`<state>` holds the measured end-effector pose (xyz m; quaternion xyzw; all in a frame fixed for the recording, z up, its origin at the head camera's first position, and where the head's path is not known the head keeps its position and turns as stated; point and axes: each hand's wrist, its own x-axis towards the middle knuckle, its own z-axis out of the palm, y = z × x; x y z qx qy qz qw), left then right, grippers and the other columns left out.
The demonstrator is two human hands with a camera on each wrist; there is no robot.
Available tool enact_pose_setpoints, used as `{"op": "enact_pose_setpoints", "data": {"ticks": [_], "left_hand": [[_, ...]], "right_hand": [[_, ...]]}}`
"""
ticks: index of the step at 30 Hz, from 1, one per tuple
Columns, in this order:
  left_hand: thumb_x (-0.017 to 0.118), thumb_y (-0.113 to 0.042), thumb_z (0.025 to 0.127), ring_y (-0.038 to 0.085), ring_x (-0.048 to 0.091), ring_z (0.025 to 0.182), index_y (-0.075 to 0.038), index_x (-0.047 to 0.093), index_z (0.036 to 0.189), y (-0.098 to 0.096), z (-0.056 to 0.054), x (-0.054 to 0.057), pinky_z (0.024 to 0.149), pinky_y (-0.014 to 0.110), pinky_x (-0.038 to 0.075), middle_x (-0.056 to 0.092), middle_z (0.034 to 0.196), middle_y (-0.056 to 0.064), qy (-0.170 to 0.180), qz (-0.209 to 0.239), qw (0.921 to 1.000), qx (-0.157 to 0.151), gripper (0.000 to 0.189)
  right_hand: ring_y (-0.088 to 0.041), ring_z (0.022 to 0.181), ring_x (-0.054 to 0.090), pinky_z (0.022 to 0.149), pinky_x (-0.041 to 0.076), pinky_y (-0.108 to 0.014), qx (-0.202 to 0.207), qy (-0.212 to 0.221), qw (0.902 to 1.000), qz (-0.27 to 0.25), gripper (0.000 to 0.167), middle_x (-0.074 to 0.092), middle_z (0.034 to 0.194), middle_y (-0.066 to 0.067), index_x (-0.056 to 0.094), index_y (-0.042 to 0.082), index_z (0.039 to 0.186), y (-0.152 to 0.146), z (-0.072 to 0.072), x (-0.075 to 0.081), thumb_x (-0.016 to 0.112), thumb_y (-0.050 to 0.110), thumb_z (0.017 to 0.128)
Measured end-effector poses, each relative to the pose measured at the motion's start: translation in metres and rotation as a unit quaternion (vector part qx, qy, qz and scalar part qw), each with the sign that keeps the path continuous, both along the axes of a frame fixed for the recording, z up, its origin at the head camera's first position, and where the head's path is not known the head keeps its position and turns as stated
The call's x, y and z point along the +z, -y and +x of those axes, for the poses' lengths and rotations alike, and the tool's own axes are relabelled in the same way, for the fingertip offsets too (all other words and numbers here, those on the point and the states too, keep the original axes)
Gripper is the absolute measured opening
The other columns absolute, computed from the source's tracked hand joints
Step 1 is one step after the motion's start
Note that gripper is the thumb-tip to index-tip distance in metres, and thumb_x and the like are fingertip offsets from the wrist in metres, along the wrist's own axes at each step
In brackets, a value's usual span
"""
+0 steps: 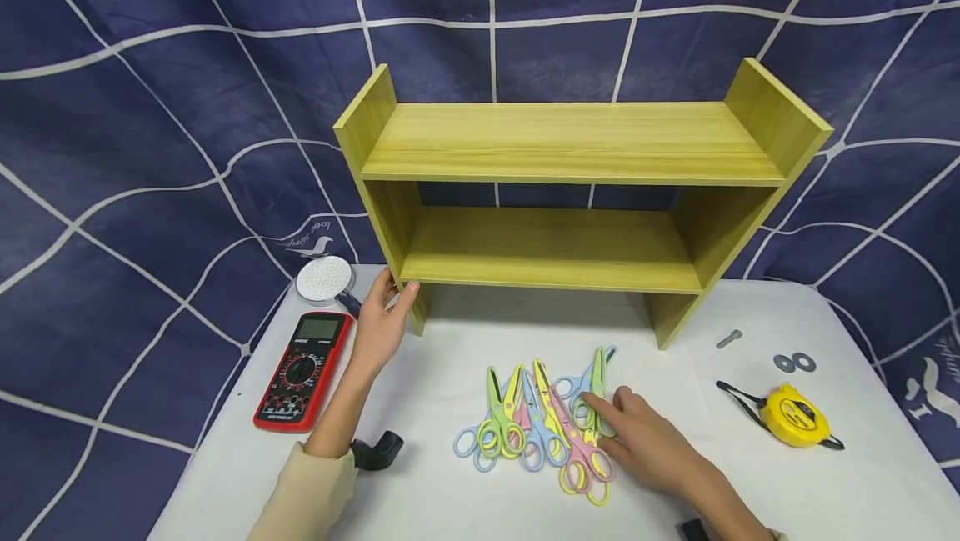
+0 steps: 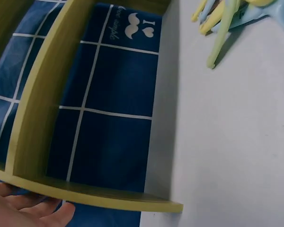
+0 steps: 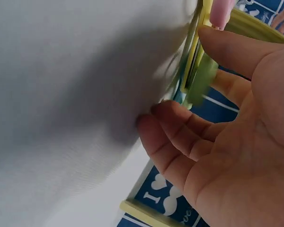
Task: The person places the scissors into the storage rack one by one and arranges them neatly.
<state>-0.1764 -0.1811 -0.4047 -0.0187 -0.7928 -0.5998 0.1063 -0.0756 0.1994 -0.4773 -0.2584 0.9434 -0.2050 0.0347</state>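
My left hand (image 1: 381,326) holds the left side panel of a wooden shelf (image 1: 555,249). In the left wrist view its fingers (image 2: 40,210) lie along the panel's outer face, and only a bit of thumb shows. A pile of colourful scissors (image 1: 531,433) lies on the table in front of the shelf. At the pile's right end my right hand (image 1: 648,441) pinches green scissors (image 1: 597,383) near the handles. In the right wrist view the green scissors (image 3: 202,80) are blurred between thumb and index finger, beside yellow and pink ones. The other fingers curl near the tabletop.
A red-and-black multimeter (image 1: 303,372) and a shower head (image 1: 325,280) lie at the left. Black pipe-like pieces (image 1: 377,451) lie near the forearms. A bolt (image 1: 729,338), grey washers (image 1: 793,363) and a yellow tape measure (image 1: 795,416) sit at the right. A blue curtain (image 1: 555,57) hangs behind.
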Motion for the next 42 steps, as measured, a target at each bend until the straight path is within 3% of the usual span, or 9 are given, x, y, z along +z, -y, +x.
{"op": "enact_pose_setpoints", "data": {"ticks": [5, 10, 16, 23, 27, 31, 36, 39, 42], "left_hand": [[0.054, -0.022, 0.103, 0.033, 0.049, 0.128, 0.000, 0.046, 0.142, -0.001, -0.012, 0.002, 0.103, 0.046, 0.041, 0.053, 0.137, 0.021, -0.026, -0.005, 0.9993, 0.025, 0.046], [0.055, -0.016, 0.102, 0.033, 0.058, 0.118, 0.000, 0.055, 0.138, -0.004, -0.012, 0.006, 0.100, 0.040, 0.045, 0.060, 0.130, 0.022, -0.040, 0.006, 0.9971, 0.064, 0.039], [0.062, -0.017, 0.098, 0.032, 0.064, 0.108, -0.002, 0.063, 0.131, -0.002, -0.015, -0.003, 0.094, 0.038, 0.049, 0.066, 0.121, 0.019, -0.047, 0.016, 0.9938, 0.099, 0.035], [0.055, -0.011, 0.100, 0.027, 0.055, 0.122, -0.004, 0.047, 0.144, -0.005, -0.023, -0.004, 0.102, 0.037, 0.043, 0.056, 0.136, 0.019, -0.071, 0.043, 0.9933, 0.081, 0.046], [0.057, -0.008, 0.097, 0.023, 0.055, 0.123, -0.007, 0.044, 0.148, -0.007, -0.027, -0.002, 0.101, 0.037, 0.044, 0.057, 0.135, 0.018, -0.075, 0.050, 0.9920, 0.088, 0.053], [0.063, -0.008, 0.092, 0.026, 0.064, 0.111, -0.005, 0.058, 0.137, -0.008, -0.027, 0.000, 0.090, 0.033, 0.051, 0.065, 0.121, 0.020, -0.065, 0.029, 0.9887, 0.132, 0.045], [0.068, -0.015, 0.090, 0.024, 0.069, 0.098, -0.004, 0.071, 0.120, -0.009, -0.024, 0.001, 0.077, 0.019, 0.051, 0.071, 0.108, 0.014, -0.052, -0.022, 0.9835, 0.172, 0.032], [0.067, -0.016, 0.091, 0.022, 0.070, 0.094, -0.005, 0.074, 0.115, -0.010, -0.024, 0.000, 0.071, 0.014, 0.047, 0.073, 0.103, 0.012, -0.061, -0.037, 0.9805, 0.183, 0.027], [0.067, -0.014, 0.091, 0.022, 0.069, 0.091, -0.004, 0.075, 0.112, -0.011, -0.024, -0.001, 0.069, 0.013, 0.047, 0.073, 0.101, 0.012, -0.075, -0.037, 0.9794, 0.184, 0.024]], "right_hand": [[-0.007, 0.081, 0.042, 0.068, 0.044, -0.031, 0.011, 0.023, 0.9996, 0.015, 0.047, 0.047, 0.096, 0.006, 0.060, 0.012, 0.130, 0.002, -0.006, 0.003, 0.075, 0.015, 0.086], [-0.006, 0.077, 0.049, 0.067, 0.048, -0.035, 0.018, 0.022, 0.9992, 0.028, 0.046, 0.051, 0.091, 0.009, 0.062, 0.013, 0.123, 0.002, -0.008, 0.008, 0.079, 0.014, 0.081], [-0.004, 0.065, 0.043, 0.056, 0.041, -0.028, 0.043, -0.066, 0.9965, 0.027, 0.048, 0.047, 0.082, 0.011, 0.064, 0.014, 0.119, 0.013, -0.004, 0.030, 0.084, 0.020, 0.076], [-0.005, 0.061, 0.044, 0.053, 0.040, -0.024, 0.090, -0.219, 0.9711, -0.029, 0.053, 0.056, 0.087, 0.005, 0.061, 0.016, 0.121, 0.049, -0.011, 0.091, 0.085, 0.017, 0.074], [-0.012, 0.068, 0.051, 0.059, 0.045, -0.029, 0.117, -0.269, 0.9528, -0.079, 0.054, 0.060, 0.097, 0.000, 0.059, 0.014, 0.126, 0.066, -0.021, 0.134, 0.083, 0.015, 0.077], [-0.019, 0.083, 0.059, 0.072, 0.049, -0.036, 0.140, -0.272, 0.9446, -0.119, 0.050, 0.063, 0.105, -0.004, 0.059, 0.010, 0.129, 0.080, -0.031, 0.174, 0.079, 0.017, 0.083], [-0.017, 0.080, 0.057, 0.072, 0.049, -0.037, 0.154, -0.271, 0.9398, -0.140, 0.046, 0.064, 0.106, -0.005, 0.059, 0.008, 0.131, 0.097, -0.047, 0.212, 0.074, 0.022, 0.089], [-0.016, 0.070, 0.052, 0.063, 0.045, -0.033, 0.150, -0.270, 0.9425, -0.128, 0.044, 0.063, 0.096, -0.004, 0.060, 0.008, 0.131, 0.113, -0.060, 0.234, 0.071, 0.026, 0.092], [-0.016, 0.069, 0.052, 0.062, 0.044, -0.033, 0.132, -0.256, 0.9527, -0.095, 0.043, 0.061, 0.091, -0.003, 0.060, 0.009, 0.130, 0.128, -0.074, 0.253, 0.068, 0.031, 0.094]]}}
